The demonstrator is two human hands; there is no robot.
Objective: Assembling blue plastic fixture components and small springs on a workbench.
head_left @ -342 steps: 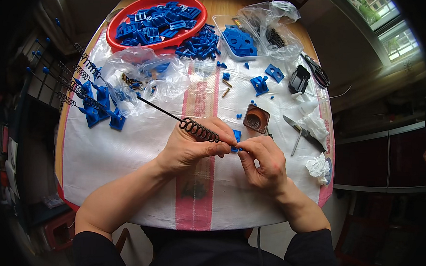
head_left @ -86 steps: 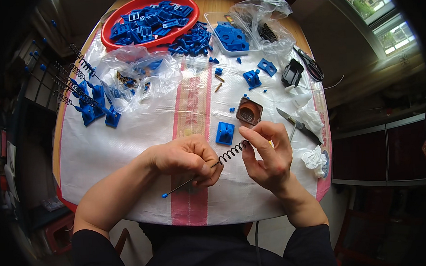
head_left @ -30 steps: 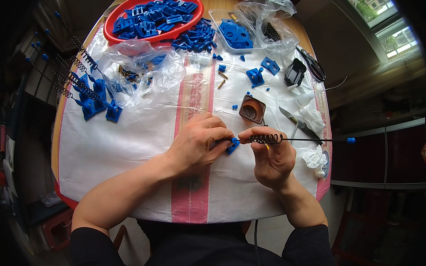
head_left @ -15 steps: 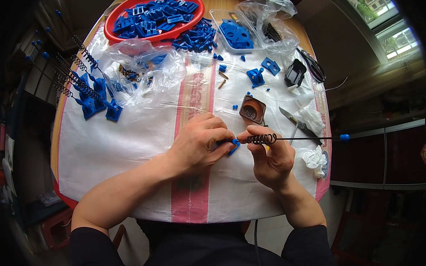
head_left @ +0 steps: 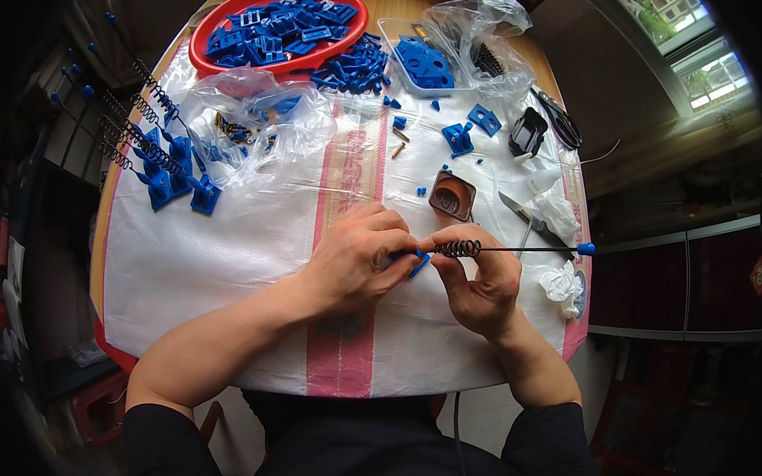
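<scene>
My left hand (head_left: pixel 358 251) is closed around a small blue plastic piece (head_left: pixel 420 263), most of it hidden by the fingers. My right hand (head_left: pixel 487 286) pinches a black coil spring (head_left: pixel 458 249) at its left end, right beside that blue piece. From the spring a thin black rod runs out to the right and ends in a blue cap (head_left: pixel 586 249). The fingertips of both hands nearly touch, and where spring and blue piece meet is covered. Just beyond the hands stands a small square brown container (head_left: pixel 451 196) with dark contents.
Finished-looking blue bases with springs (head_left: pixel 167 175) stand at the left edge. A red basin (head_left: pixel 360 24) of blue parts, a clear plastic bag (head_left: pixel 252 116) and a clear tub (head_left: pixel 390 55) lie farther back. On the right are a knife (head_left: pixel 551 230), scissors (head_left: pixel 560 119) and crumpled tissue (head_left: pixel 561 283).
My right hand has shifted slightly left, bringing the spring and capped rod closer to the blue piece. My left hand has stayed almost still.
</scene>
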